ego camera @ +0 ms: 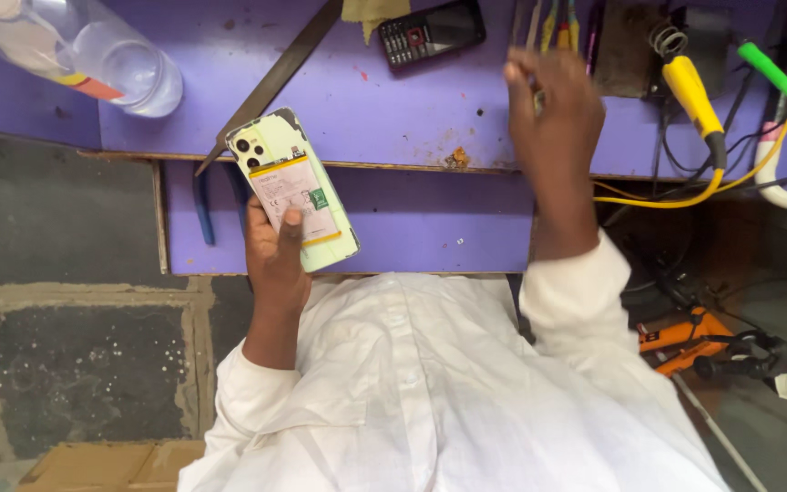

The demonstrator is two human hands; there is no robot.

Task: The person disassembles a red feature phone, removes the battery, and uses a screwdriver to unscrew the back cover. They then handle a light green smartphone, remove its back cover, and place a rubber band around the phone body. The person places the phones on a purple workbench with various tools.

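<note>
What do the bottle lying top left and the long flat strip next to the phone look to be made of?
The bottle looks like clear, glossy plastic: the purple bench shows through its wall, though glass cannot be ruled out. The long strip looks like dull grey metal, thin and flat-edged with a faint sheen. The left hand holds the phone; its pale shell looks like smooth plastic.

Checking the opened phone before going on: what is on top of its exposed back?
On the opened phone, the left hand rests its thumb over a pale labelled battery. The part beneath the thumb and the phone's screen side are hidden.
</note>
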